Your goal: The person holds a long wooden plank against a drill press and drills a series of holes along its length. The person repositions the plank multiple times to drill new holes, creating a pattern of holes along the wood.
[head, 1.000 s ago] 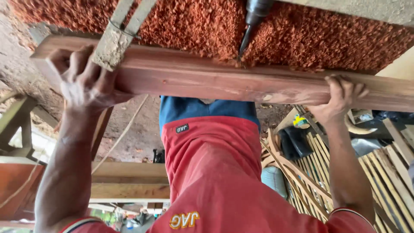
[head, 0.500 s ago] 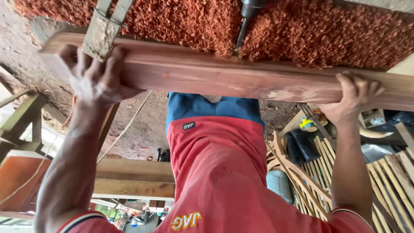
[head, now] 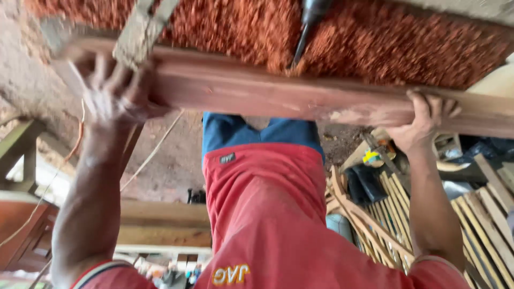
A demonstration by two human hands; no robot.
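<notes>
our left hand [head: 115, 99] at upper left and right hand [head: 423, 123] at right both grasp the reddish plank [head: 278, 96] running across the upper frame. we'd best keep it level and steady under the bit [head: 301, 45] at top centre.

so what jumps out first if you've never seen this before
A long reddish plank runs across the upper picture, gripped near each end by the left hand and right hand. Behind it lies a thick bed of red-brown shavings, with a dark bit coming down to the plank's far edge. Below, the person's red shirt fills the middle.
</notes>
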